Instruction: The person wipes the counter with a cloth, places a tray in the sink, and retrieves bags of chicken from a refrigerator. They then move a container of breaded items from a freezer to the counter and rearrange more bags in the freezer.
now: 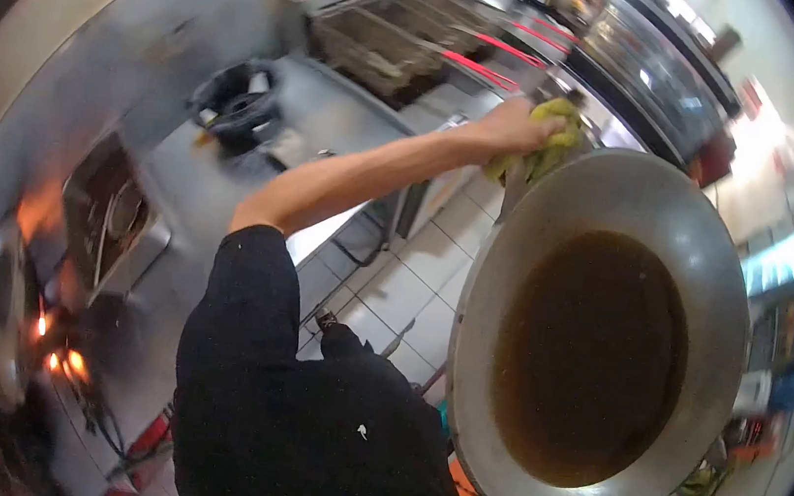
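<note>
A large grey metal wok [621,201], with a pool of dark brown liquid [591,361] in it, is held up in front of my body on the right. My left hand [521,129] is closed around a yellow-green cloth [557,134] at the wok's far handle. At the near right rim, my right hand [707,487] is mostly hidden by the wok; a greenish cloth [697,483] shows there and the hand appears to grip that side.
Fryer baskets [377,47] with red handles [478,70] stand at the back. Flames [71,362] burn by another wok [5,309] at left. A black-lined bin [236,104] sits on the steel counter [315,104]. Below is a tiled floor [401,293].
</note>
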The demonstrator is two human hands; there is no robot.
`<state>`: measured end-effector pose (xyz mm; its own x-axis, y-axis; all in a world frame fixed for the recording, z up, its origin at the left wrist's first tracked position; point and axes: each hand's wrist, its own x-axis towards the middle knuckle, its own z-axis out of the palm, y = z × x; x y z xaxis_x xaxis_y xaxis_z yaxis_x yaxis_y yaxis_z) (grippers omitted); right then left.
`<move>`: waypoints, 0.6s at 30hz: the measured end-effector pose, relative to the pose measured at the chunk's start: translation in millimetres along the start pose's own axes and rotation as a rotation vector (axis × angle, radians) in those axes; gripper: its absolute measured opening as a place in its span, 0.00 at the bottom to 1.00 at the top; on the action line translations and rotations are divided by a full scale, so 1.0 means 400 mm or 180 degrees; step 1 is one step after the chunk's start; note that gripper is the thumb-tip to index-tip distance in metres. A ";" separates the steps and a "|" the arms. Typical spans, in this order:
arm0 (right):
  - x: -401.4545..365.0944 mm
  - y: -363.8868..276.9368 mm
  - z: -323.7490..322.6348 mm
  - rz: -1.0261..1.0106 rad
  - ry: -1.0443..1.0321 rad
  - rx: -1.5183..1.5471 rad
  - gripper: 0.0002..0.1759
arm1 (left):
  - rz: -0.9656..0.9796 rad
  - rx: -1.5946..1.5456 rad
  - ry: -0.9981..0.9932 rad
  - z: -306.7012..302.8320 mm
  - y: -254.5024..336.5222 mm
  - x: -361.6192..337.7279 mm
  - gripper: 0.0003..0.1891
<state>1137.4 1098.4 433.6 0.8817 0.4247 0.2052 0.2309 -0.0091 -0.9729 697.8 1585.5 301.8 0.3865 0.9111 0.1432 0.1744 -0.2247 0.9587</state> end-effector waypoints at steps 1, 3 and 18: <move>0.072 -0.021 0.050 -0.0052 -0.0194 0.0004 0.18 | -0.0118 -0.0250 0.0217 -0.048 0.002 -0.003 0.25; 0.193 -0.021 0.148 -0.0074 -0.0525 0.0056 0.18 | -0.0152 -0.0699 0.0322 -0.154 0.001 -0.012 0.23; 1.618 0.068 2.252 0.0367 -0.3496 0.0469 0.17 | -0.0536 -0.0706 0.2375 -0.487 0.160 0.907 0.17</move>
<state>1344.0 2188.5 444.3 0.0350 0.9992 -0.0215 0.0558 -0.0234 -0.9982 672.6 1969.0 463.0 -0.3511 0.9353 0.0437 -0.0381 -0.0609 0.9974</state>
